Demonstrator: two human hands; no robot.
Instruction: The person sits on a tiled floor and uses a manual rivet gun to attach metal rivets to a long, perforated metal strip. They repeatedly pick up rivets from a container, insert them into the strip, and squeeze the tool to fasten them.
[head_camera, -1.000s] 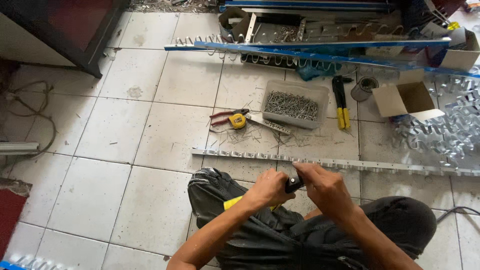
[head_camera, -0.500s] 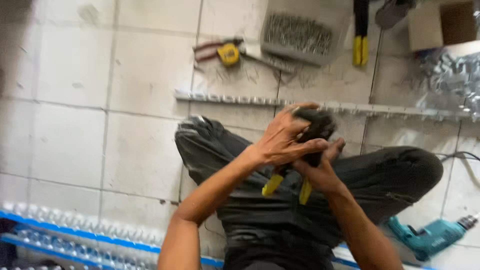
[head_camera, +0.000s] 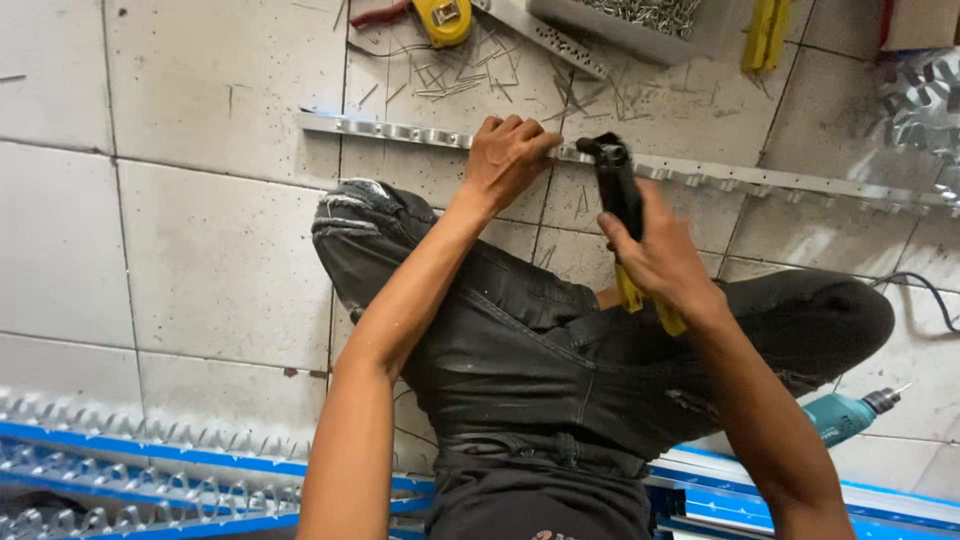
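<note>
Since half a second ago both hands have gone out from over the lap to the metal strip (head_camera: 760, 180) on the tiled floor (head_camera: 200, 250), and the view has swung with them; the hand riveter (head_camera: 618, 195), which was held up between the two hands, now has its black nose down on the strip.

The right hand (head_camera: 660, 262) is closed round the riveter, its yellow-sleeved handles poking out below the palm towards five o'clock; the left hand (head_camera: 508, 155) is curled down onto the strip, fingertips pressing its top edge, just at nine o'clock of the tool's nose.

The strip lies long across the floor, running from about nine o'clock at the left to three o'clock at the right and dipping slightly that way; the riveter stands nearly square to it, nose at twelve, handles trailing back to the person's knee. So the strip sits dead ahead of the right grip, touching the nose, while the left hand pins it close beside; the left is the nearer to the strip's free left end.

Beyond the strip, at twelve o'clock, lie loose rivet pins (head_camera: 470, 85), a yellow tape measure (head_camera: 445, 18) and a grey tray of rivets (head_camera: 640, 20); a teal drill (head_camera: 850, 415) rests at four o'clock by the person's leg; blue-edged spiked strips (head_camera: 150, 450) lie at seven.
</note>
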